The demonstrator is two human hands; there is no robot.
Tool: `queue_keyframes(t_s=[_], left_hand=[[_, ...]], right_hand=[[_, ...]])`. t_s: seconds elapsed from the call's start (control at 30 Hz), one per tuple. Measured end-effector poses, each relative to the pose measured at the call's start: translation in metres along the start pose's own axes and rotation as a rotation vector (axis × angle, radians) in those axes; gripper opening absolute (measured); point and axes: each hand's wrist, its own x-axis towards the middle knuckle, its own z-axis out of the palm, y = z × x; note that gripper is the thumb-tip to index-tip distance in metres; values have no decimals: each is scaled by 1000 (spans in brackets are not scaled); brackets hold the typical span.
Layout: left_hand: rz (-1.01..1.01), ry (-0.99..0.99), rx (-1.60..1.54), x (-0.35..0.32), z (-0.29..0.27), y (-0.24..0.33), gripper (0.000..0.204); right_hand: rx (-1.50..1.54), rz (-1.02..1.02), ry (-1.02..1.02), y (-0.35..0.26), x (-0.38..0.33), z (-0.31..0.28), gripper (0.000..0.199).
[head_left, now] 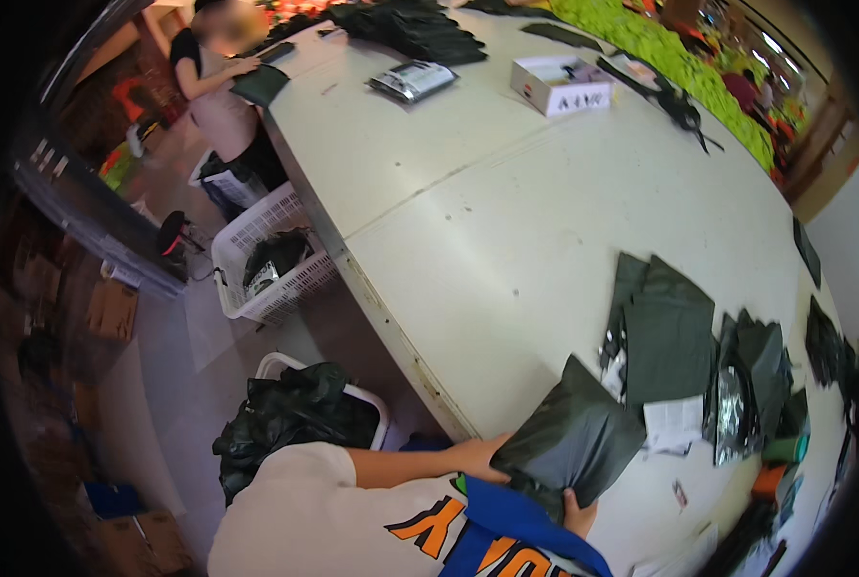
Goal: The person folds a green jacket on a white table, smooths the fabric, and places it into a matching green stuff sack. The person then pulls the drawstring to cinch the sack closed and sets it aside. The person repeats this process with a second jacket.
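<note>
A dark green folded piece [574, 433], which looks like cloth, is held over the near edge of the table. My left hand [485, 456] grips its left corner, with the fingers partly hidden under it. At its lower edge my right hand [580, 514] pinches it, thumb on top and the other fingers mostly out of sight. Just beyond lies a stack of similar dark green folded pieces [670, 337]. White printed papers [673, 425] rest against the stack, beside a shiny clear plastic bag [732, 413].
The pale table [478, 250] spreads ahead, bearing a white box [561, 87], a plastic-wrapped pack [412, 82] and a dark garment pile [405, 31]. Left of it stand a white basket [285, 260] and a bin heaped with dark material [300, 413]. Another person [223, 96] works at the far left corner.
</note>
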Motion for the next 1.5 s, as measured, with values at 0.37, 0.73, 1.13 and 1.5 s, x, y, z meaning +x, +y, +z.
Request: queue_keyframes(t_s=[0.37,0.73,1.13,1.5], left_hand=[[206,198,-703,82,-32,49,81],[-63,328,280,98,-7,19,78],[12,212,-64,96,6,6,80],[188,296,-8,88,12,8,65]], right_hand=[[-164,217,-452,-37,-61,8,29],[-556,-326,-297,-79,124,40,58],[-207,-77,-389,-109,101,33,79],[-12,-160,-333,-105,112,19,25]])
